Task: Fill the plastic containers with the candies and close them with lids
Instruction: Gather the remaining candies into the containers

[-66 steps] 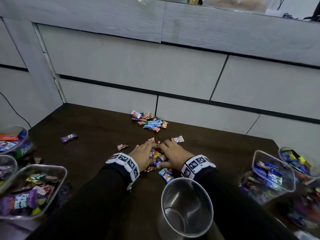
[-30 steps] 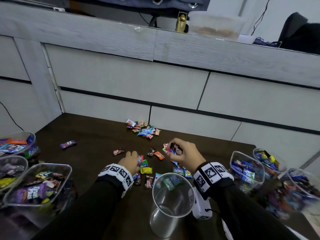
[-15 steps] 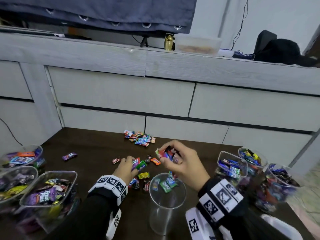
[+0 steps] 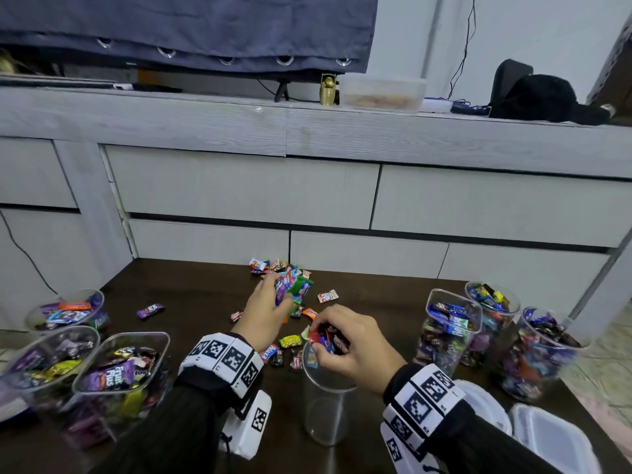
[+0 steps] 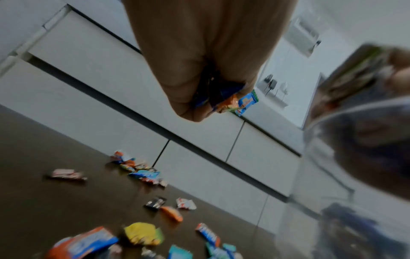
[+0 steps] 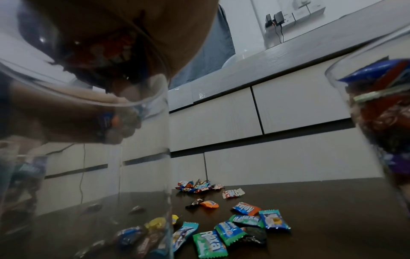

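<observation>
My right hand (image 4: pixel 345 340) fingers bunch candies (image 4: pixel 325 336) over the empty jar (image 4: pixel 326 412) to drop; left hand (image 4: pixel 265 313) clutches another handful (image 4: pixel 290 285).

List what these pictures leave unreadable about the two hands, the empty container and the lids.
- Right hand, head view: how many candies it holds; curled fingers cover them.
- Left hand, left wrist view: its grip on its candies; motion blur and the palm hide it.
- Empty container, right wrist view: the hand and candies above show only distorted through its wall.
- Lids, head view: cut off by the frame edge and the right sleeve.
</observation>
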{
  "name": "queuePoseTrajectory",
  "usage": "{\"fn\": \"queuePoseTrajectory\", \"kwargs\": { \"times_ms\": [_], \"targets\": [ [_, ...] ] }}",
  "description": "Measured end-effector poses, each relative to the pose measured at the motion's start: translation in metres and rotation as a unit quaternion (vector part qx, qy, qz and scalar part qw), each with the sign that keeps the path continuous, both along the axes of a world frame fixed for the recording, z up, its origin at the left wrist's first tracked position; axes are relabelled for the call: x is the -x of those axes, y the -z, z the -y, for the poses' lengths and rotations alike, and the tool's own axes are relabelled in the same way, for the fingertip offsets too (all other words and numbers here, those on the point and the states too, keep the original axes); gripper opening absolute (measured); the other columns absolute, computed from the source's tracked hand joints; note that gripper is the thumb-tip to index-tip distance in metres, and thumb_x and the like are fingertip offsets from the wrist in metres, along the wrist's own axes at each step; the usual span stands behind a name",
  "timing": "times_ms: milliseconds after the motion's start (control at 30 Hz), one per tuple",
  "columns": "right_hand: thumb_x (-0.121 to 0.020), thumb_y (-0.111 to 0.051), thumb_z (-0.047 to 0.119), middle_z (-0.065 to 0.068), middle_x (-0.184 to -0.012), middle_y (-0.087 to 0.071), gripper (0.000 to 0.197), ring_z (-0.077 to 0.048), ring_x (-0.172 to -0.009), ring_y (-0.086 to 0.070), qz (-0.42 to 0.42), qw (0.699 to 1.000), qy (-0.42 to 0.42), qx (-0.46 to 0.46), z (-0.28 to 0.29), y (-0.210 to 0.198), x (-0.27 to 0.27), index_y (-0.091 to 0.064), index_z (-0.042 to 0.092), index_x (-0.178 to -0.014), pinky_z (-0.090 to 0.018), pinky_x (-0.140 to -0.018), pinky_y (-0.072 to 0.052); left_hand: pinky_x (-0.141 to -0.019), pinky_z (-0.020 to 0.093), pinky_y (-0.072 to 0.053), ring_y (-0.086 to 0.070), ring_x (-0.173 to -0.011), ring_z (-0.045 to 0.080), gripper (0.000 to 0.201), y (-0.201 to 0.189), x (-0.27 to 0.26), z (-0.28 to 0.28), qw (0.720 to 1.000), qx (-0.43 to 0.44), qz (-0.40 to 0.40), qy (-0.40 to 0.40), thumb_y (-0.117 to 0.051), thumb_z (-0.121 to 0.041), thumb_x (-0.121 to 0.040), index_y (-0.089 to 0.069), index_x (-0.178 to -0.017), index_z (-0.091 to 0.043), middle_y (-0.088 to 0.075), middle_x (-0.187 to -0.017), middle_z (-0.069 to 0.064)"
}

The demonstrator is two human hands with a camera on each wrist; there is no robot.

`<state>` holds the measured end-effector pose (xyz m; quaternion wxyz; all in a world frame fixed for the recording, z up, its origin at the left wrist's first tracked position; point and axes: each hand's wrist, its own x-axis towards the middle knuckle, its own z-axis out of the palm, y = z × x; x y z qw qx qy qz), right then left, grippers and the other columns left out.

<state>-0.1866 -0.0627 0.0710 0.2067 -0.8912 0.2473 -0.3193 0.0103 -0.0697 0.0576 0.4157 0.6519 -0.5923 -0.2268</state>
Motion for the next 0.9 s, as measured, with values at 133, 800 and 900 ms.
{"fn": "queuePoseTrajectory", "kwargs": {
  "times_ms": [133, 800, 900],
  "targets": [
    [-0.081, -0.065, 0.018, 0.001, -0.091, -0.060, 0.016, -0.008, -0.083, -0.055, -0.025, 0.999, -0.019, 0.032, -0.003, -0.003, 0.000, -0.063, 0.011, -0.095, -0.020, -0.078, -0.046, -0.083, 0.024, -0.045, -0.059, -0.101, 0.013, 0.031, -0.018, 0.012, -0.008, 0.998, 0.040, -0.028, 0.038, -0.050, -0.013, -0.099, -0.045, -0.129, -0.013, -0.058, -0.120, 0.007],
    [-0.084, -0.062, 0.027, 0.007, -0.083, -0.058, 0.011, -0.004, -0.079, -0.056, 0.107, 0.994, -0.001, 0.025, 0.012, 0.002, 0.007, -0.061, 0.016, -0.082, -0.017, -0.072, -0.045, -0.082, 0.014, -0.045, -0.060, -0.102, 0.014, 0.032, -0.023, 0.035, -0.019, 0.987, 0.090, -0.104, 0.076, -0.049, -0.009, -0.100, -0.040, -0.108, -0.039, -0.062, -0.111, 0.002],
    [-0.092, -0.054, 0.021, 0.002, -0.085, -0.060, 0.013, -0.006, -0.081, -0.056, 0.123, 0.989, 0.069, -0.041, 0.020, 0.005, 0.018, -0.060, 0.013, -0.084, -0.020, -0.073, -0.043, -0.077, 0.005, -0.044, -0.060, -0.095, -0.003, 0.029, -0.019, 0.040, -0.023, 0.982, 0.097, -0.139, 0.083, -0.049, -0.013, -0.100, -0.044, -0.111, -0.039, -0.062, -0.107, -0.008]
  ]
}}
